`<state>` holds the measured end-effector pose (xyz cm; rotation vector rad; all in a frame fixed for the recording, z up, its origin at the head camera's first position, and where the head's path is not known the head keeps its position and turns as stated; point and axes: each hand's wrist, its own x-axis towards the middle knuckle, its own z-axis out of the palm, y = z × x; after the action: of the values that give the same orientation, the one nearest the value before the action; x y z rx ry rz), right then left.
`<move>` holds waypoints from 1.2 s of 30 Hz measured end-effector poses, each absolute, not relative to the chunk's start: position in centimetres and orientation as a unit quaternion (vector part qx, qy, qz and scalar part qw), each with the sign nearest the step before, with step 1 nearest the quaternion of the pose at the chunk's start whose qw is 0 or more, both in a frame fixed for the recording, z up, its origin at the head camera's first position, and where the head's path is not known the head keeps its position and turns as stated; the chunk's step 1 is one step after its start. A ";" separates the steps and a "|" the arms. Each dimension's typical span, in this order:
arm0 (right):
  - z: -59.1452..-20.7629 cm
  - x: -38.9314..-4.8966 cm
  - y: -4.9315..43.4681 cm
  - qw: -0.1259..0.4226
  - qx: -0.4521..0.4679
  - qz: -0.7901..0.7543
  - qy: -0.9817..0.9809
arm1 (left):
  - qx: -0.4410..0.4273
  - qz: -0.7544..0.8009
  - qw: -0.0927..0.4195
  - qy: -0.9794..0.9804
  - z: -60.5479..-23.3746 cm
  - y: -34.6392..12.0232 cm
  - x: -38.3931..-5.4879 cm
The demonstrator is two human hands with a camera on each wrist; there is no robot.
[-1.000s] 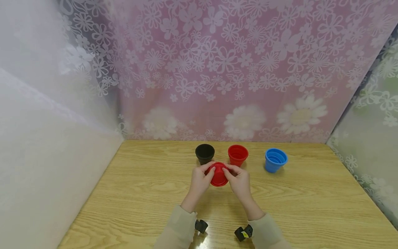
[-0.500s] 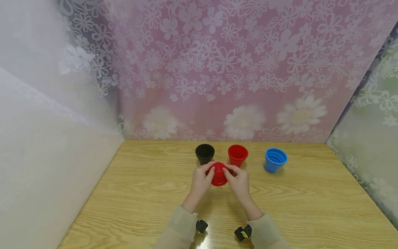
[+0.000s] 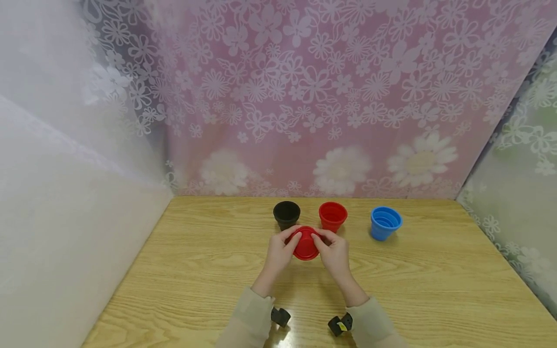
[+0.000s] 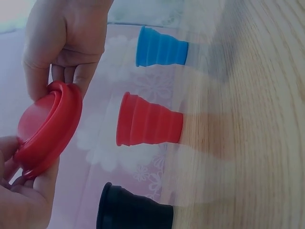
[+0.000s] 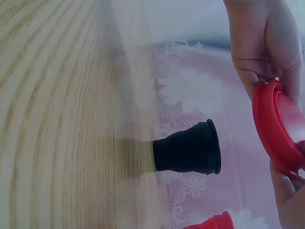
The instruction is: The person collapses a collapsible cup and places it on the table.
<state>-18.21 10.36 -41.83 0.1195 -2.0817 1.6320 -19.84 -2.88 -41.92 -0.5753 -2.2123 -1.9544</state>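
Note:
Both hands pinch a red collapsible cup [image 3: 306, 245], holding it up off the table with its base side toward the head camera. It looks pressed nearly flat, a thick ring around a smooth round base, in the left wrist view. The left hand [image 3: 280, 249] grips its left edge, thumb on the base side and fingers behind. On the opposite edge, the right hand [image 3: 334, 252] pinches in the same way. Behind them stand a black cup [image 3: 286, 214], a second, unfolded red cup [image 3: 332, 215] and, farther right, a blue cup [image 3: 385, 223], all upright and expanded.
The wood-grain table [image 3: 196, 280] ends at a pink flowered curtain [image 3: 278, 96]. A pale wall panel [image 3: 78, 193] borders the left side and a flowered sheet [image 3: 522, 232] the right. Black wrist-worn devices [image 3: 340, 325] show beside the sleeves.
The base of the held red cup looks flatter and slightly turned compared with half a second ago. Both hands keep their grip almost in place, and the standing cups stay put.

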 end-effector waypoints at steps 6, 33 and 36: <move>-43.8 -19.5 11.2 0.228 0.035 0.605 -0.762 | -0.190 -0.661 0.040 -0.724 -41.7 -3.2 -19.7; -43.3 -19.3 12.1 0.036 -0.012 0.755 -0.655 | -0.148 -0.709 0.049 -0.688 -42.8 -3.7 -20.7; -43.4 -19.3 12.3 0.020 -0.012 0.750 -0.661 | -0.126 -0.716 0.044 -0.685 -43.7 -3.8 -21.3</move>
<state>-19.28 12.31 -43.43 -0.0387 -2.0511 2.3271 -21.30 -3.78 -43.75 -0.3848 -2.0950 -2.1875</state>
